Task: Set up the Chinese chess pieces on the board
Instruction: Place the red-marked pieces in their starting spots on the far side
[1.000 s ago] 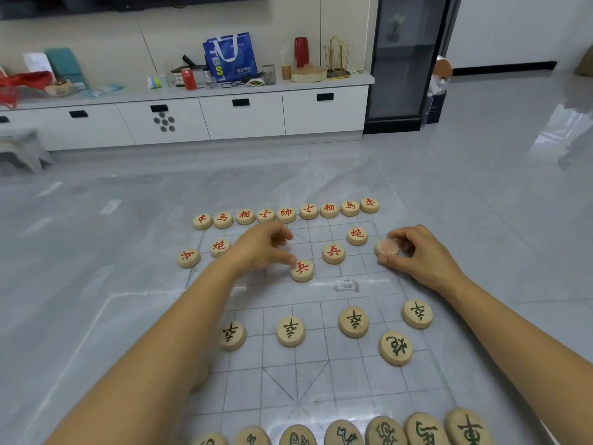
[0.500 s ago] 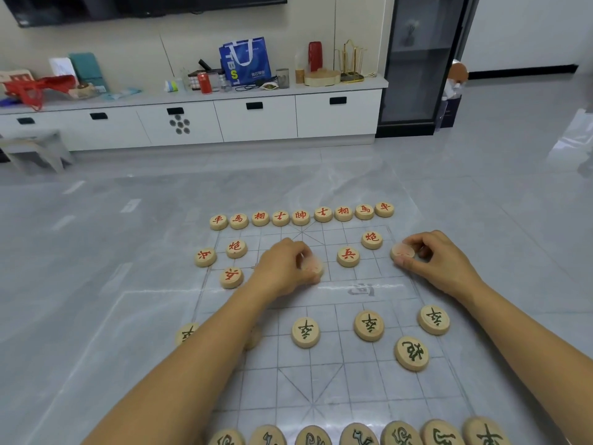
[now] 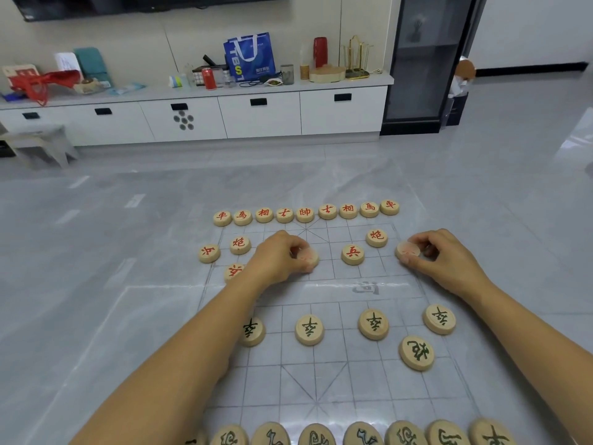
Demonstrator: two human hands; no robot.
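Observation:
A thin clear chess board sheet [image 3: 321, 374] lies on the grey floor. Round wooden pieces with red characters fill the far row [image 3: 305, 214]; pieces with dark characters line the near edge [image 3: 359, 435]. My left hand [image 3: 282, 256] pinches a red soldier piece [image 3: 308, 255] near the board's middle file. My right hand [image 3: 446, 258] pinches another red soldier piece [image 3: 407, 250] at the board's right edge. A third red soldier [image 3: 352, 254] sits between them. Two more red soldiers [image 3: 209, 252] lie at the left, one partly hidden by my left wrist.
Two red cannon pieces [image 3: 376, 236] sit behind the soldiers. Several dark soldier pieces [image 3: 373, 324] and a dark cannon [image 3: 416, 352] stand on my side. A white low cabinet [image 3: 256, 114] with clutter and a dark glass cabinet [image 3: 423, 59] line the far wall.
My left hand closed on the middle red soldier and shifted it slightly right and away. My right hand kept hold of its soldier at the right edge. The camera view rose a little.

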